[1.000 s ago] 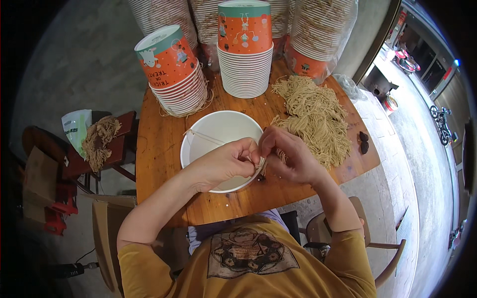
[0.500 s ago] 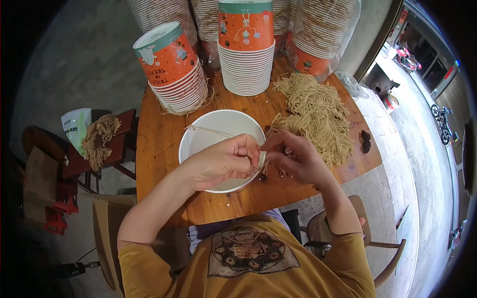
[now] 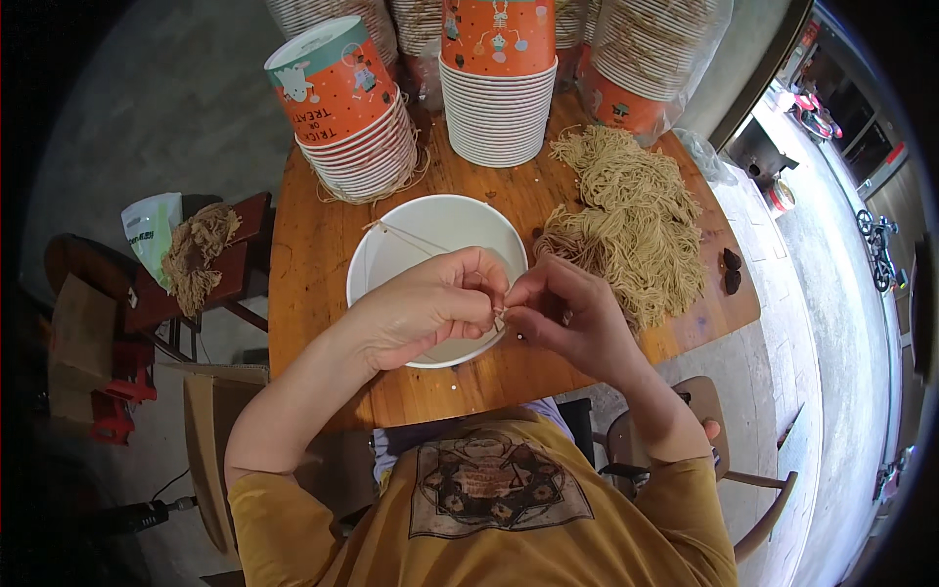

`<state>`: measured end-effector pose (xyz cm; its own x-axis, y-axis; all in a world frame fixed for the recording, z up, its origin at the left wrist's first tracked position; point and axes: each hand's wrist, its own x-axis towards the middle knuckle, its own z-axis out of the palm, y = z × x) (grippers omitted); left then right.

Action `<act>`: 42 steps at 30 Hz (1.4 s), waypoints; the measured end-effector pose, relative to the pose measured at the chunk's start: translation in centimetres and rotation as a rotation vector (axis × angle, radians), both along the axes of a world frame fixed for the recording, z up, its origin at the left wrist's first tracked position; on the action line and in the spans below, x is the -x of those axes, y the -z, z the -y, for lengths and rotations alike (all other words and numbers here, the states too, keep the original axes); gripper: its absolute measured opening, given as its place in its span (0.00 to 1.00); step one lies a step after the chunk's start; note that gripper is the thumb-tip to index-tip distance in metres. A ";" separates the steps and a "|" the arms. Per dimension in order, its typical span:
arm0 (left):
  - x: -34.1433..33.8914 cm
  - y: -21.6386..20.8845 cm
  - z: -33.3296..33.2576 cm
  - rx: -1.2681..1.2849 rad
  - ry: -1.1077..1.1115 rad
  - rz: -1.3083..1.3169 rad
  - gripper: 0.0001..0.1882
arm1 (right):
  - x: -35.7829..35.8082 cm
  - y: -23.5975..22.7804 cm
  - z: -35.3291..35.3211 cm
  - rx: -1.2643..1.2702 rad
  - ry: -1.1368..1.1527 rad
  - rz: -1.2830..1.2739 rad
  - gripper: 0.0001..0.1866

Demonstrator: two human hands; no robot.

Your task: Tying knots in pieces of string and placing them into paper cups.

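A white paper bucket (image 3: 391,262) stands open side up at the table's near edge. A thin tan cord (image 3: 406,237) passes the bucket's far left rim and runs across its mouth toward my hands. Over the right part of the rim, my left hand (image 3: 430,308) is closed, thumb and fingers pinched on the cord. My right hand (image 3: 577,315) meets it fingertip to fingertip, its thumb and forefinger also pinching there. The cord's end between the fingertips is mostly covered. A large heap of tan cords (image 3: 636,220) lies just beyond my right hand.
Upside-down stacks of orange and green printed buckets stand at the far left (image 3: 342,108) and far middle (image 3: 499,108). Bagged bucket stacks (image 3: 641,59) rise behind. Two dark lumps (image 3: 732,271) lie near the right edge. A stool (image 3: 220,269) on the left bears a cord bundle.
The fingertips of both hands have come closer together over the bucket rim. The whole view has shifted slightly, with the table's things a little higher in the picture.
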<state>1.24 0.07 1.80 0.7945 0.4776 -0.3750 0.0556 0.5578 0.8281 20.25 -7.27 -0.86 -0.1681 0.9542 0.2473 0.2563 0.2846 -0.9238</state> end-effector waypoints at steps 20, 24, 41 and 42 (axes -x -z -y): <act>0.7 0.1 0.9 -0.139 0.003 -0.085 0.09 | 0.6 0.9 1.1 0.337 0.043 -0.115 0.06; 0.4 0.0 1.1 -0.195 -0.012 -0.154 0.09 | 0.5 1.4 1.0 0.330 0.045 -0.143 0.07; -1.2 0.8 5.8 -1.392 -0.113 -0.533 0.42 | 0.8 1.3 0.7 0.267 0.064 -0.172 0.06; -1.5 0.8 5.9 -1.470 -0.146 -0.531 0.41 | 0.8 1.4 0.6 0.284 0.058 -0.177 0.06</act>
